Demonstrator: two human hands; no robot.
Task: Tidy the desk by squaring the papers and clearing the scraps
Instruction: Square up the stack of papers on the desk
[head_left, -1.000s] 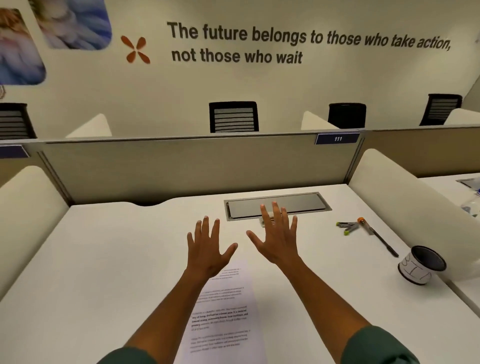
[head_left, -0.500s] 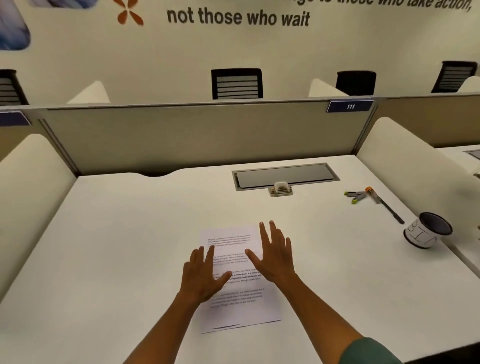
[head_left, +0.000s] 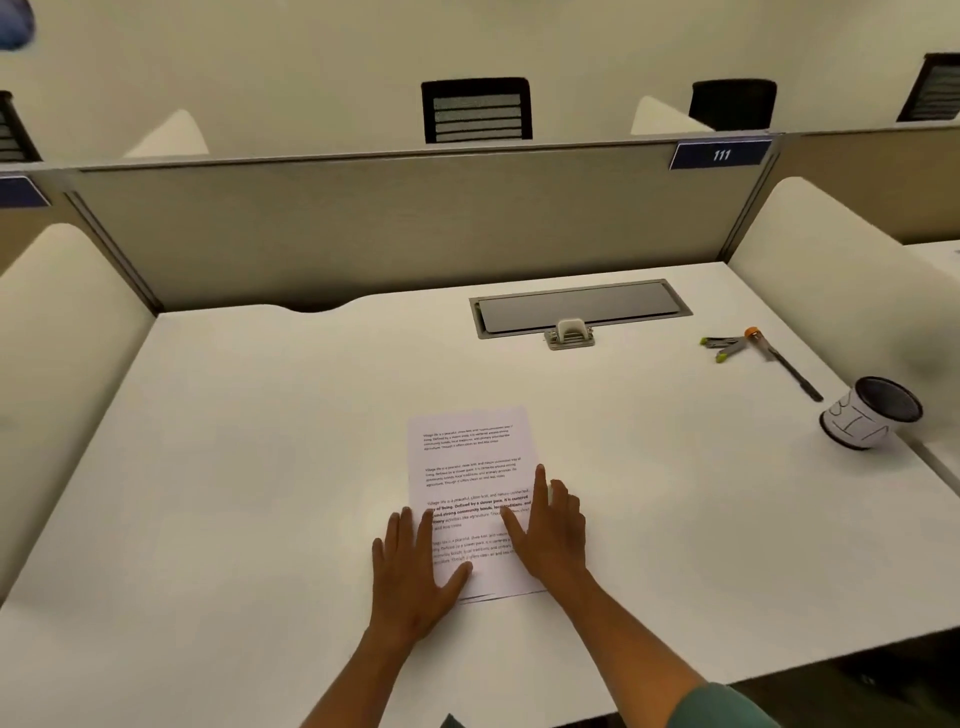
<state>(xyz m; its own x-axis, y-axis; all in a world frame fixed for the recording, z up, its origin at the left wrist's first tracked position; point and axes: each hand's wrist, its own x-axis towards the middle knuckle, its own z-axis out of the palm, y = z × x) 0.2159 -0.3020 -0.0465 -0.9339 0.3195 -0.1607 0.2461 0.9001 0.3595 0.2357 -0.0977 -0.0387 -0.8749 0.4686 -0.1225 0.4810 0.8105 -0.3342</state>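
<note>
A thin stack of printed papers (head_left: 470, 457) lies on the white desk (head_left: 249, 467), slightly skewed, with a lower sheet's edge showing at the bottom. My left hand (head_left: 410, 566) rests flat on the stack's lower left edge, fingers spread. My right hand (head_left: 550, 530) lies flat on its lower right side, fingers apart, covering part of the text. Neither hand grips anything. No scraps are visible on the desk.
A small cup labelled BIN (head_left: 870, 413) stands at the right edge. A pen with an orange cap (head_left: 782, 361) and two green-tipped markers (head_left: 722, 347) lie behind it. A grey cable hatch (head_left: 579, 309) sits at the back, before the partition (head_left: 395, 228). White side dividers flank the desk.
Both hands came down from hovering over the hatch and settled flat on the lower part of the papers. The camera tilted down, so the wall text left the view.
</note>
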